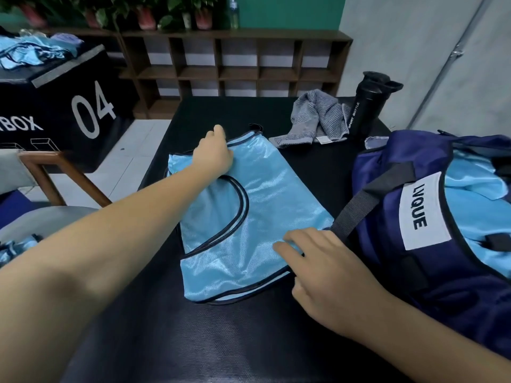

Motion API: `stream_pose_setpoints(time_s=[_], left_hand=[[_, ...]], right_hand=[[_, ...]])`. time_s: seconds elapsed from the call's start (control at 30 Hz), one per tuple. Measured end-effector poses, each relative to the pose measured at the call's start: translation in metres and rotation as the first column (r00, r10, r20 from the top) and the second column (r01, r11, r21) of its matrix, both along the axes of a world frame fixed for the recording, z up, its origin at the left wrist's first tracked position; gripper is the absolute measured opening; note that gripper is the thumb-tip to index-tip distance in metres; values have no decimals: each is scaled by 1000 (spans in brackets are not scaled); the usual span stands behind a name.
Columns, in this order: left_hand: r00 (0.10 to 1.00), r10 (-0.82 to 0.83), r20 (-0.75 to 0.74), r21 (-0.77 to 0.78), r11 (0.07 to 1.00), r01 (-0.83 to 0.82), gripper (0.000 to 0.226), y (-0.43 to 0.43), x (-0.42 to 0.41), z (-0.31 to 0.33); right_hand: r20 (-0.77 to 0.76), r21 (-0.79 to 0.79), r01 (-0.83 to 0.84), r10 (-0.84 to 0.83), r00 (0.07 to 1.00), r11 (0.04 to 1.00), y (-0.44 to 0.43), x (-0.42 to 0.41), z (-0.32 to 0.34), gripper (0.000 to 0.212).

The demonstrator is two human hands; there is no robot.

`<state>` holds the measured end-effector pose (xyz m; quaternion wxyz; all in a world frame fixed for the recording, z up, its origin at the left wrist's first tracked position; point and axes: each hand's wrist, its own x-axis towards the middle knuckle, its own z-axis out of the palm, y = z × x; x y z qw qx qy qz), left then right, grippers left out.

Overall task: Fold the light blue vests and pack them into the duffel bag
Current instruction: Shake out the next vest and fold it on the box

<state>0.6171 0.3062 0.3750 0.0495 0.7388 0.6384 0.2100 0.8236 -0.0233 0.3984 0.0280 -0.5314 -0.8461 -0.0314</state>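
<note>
Cropped at 3 o'clock edge: duffel bag point(387, 272). Blurred at 12 o'clock: potted plants point(146, 17). Hidden behind knuckles: fingertips of left hand point(214, 158).

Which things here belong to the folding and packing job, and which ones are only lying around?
Job:
- vest on the table, under left hand and right hand
- duffel bag, open, with packed vests inside
- vest pile on the black box

Lying around:
- striped towel
- black bottle
- shelf behind
</note>
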Motion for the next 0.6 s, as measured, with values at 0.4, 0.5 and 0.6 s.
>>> stream_pose_setpoints(time_s=[0.4, 0.5, 0.6], left_hand=[[809, -585, 47, -98, 804, 587, 17, -235, -22, 27], [788, -615, -34, -104, 786, 609, 26, -278, -27, 25], [775, -588, -231, -19, 799, 601, 37, -297, -32, 14]], right_hand=[[90, 22, 22, -24, 996, 1000, 5, -7, -2, 20], [93, 38, 28, -31, 995, 999, 4, -8, -3, 19], [92, 62, 40, -46, 995, 997, 3, -8, -4, 14]])
